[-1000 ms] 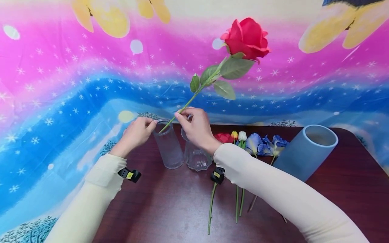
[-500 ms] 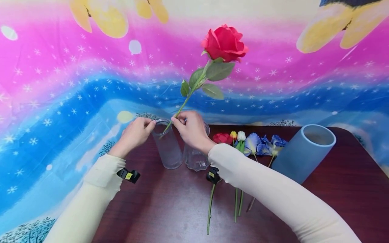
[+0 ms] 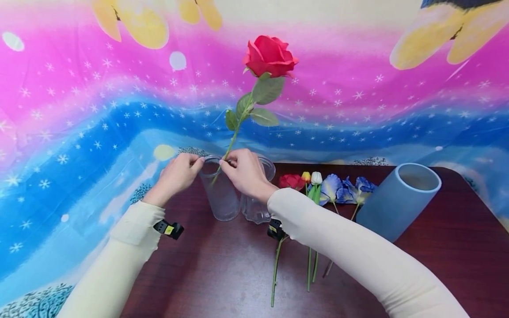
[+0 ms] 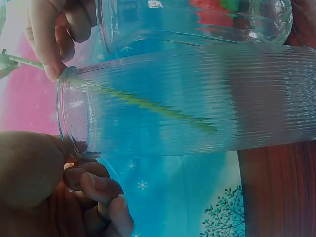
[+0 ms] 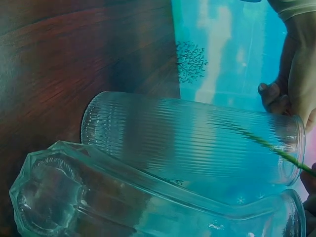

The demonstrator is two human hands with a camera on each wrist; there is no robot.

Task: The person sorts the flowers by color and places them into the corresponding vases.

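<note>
My right hand [image 3: 247, 174] pinches the green stem [image 3: 230, 143] of a red rose [image 3: 271, 56] just above a clear ribbed glass vase [image 3: 224, 203]. The flower stands high, leaning slightly right, with leaves below the bloom. In the left wrist view the lower stem [image 4: 153, 106] slants down inside the ribbed vase, its end about halfway along the glass. My left hand [image 3: 179, 176] pinches the vase's rim on its left side; in the left wrist view its other fingers [image 4: 106, 192] are curled below the rim. The vase stands upright on the table.
A second, faceted glass vase [image 5: 54, 197] stands close to the right of the ribbed one. Further right lie another red rose [image 3: 291, 181], a yellow tulip [image 3: 305, 177], a white tulip [image 3: 316, 178] and blue flowers [image 3: 331, 187]. A blue cylinder vase [image 3: 391, 207] stands beyond them.
My right hand has moved left and slightly down, bringing the rose more upright and its stem deeper into the ribbed vase. My left hand has stayed at the rim.
</note>
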